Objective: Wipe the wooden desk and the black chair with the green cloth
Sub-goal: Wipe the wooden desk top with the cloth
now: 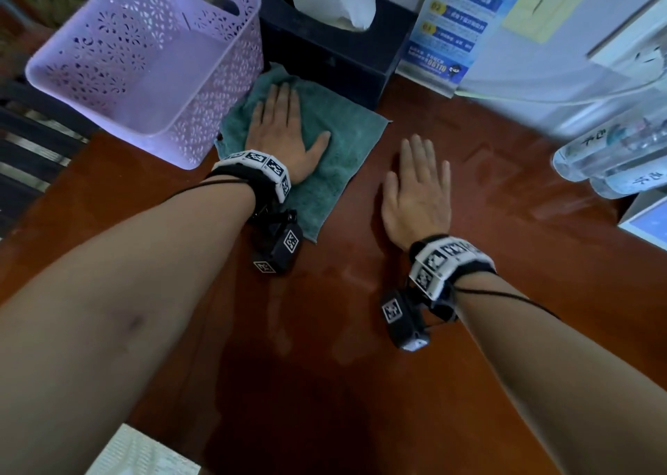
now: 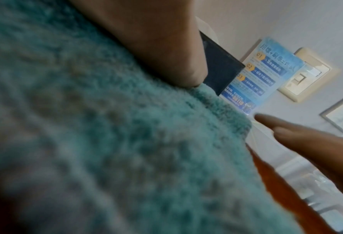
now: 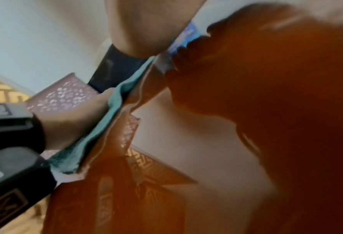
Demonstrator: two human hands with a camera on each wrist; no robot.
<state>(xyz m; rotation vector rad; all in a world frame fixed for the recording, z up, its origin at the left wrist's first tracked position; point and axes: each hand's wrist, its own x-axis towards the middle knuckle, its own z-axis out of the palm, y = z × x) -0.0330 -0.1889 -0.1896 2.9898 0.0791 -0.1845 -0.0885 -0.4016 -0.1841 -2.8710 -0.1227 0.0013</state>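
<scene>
Wooden desk: reddish-brown glossy top, taking up most of the head view; faint streaks show on the surface toward three o'clock.

Green cloth: teal terry towel, spread flat on the desk at about eleven o'clock from centre; its far edge lies against the tissue box, its left edge just beside the basket. In the left wrist view it fills most of the frame as blurred pile.

Left hand: palm down on the cloth, fingers straight and close together pointing to twelve o'clock, thumb splayed out toward three o'clock. It presses flat; nothing is curled round the fabric.

Right hand: palm down on the bare desk, well clear of the cloth at its four o'clock side, fingers straight and slightly spread, holding nothing. The right wrist view is too blurred to add to this.

Wrist bands: black-and-white marker blocks, one on each wrist, each with a small black camera unit hanging below.

Lilac basket: perforated plastic, at ten o'clock on the desk.

Tissue box: dark, at twelve o'clock, white tissue standing up from the slot.

Blue leaflet: upright against the wall at one o'clock.

Water bottles: clear plastic, possibly two, lying at three o'clock
</scene>
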